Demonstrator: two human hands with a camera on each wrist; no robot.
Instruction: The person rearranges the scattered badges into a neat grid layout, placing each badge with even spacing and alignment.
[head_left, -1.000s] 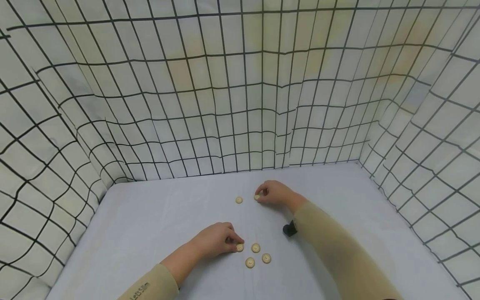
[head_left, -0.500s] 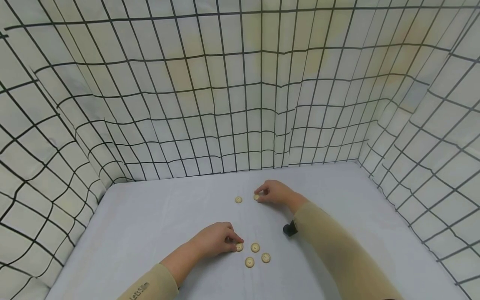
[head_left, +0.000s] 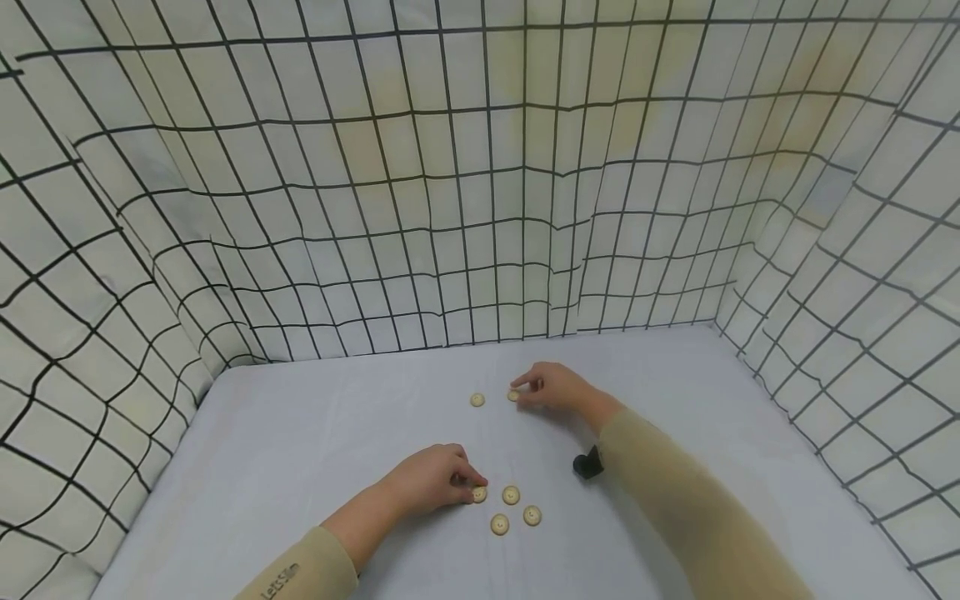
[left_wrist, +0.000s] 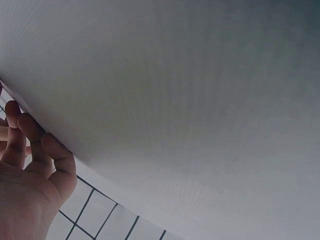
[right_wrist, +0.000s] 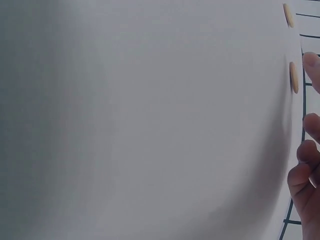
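My left hand (head_left: 433, 479) rests low on the white tabletop, its thumb and index finger pinching a round cream button (head_left: 479, 495) at the edge. In the left wrist view the curled fingers of the left hand (left_wrist: 35, 170) touch the table; the button is hidden there. Farther back, my right hand (head_left: 557, 387) is beside another cream button (head_left: 513, 396). The right wrist view has this button (right_wrist: 294, 77) lying flat, with the fingertips (right_wrist: 311, 61) raised apart from it. A further button (head_left: 477, 400) lies just left of it.
Three more cream buttons, at the back (head_left: 511, 495), right (head_left: 532, 516) and front (head_left: 499, 524), lie right of my left hand. A white wall with a black grid (head_left: 480, 208) encloses the table (head_left: 337, 408). A black wrist device (head_left: 588, 463) hangs under the right sleeve.
My right hand has let go of the far button and drawn slightly right, its forearm shifting right too. The left hand and all the buttons have stayed in place.
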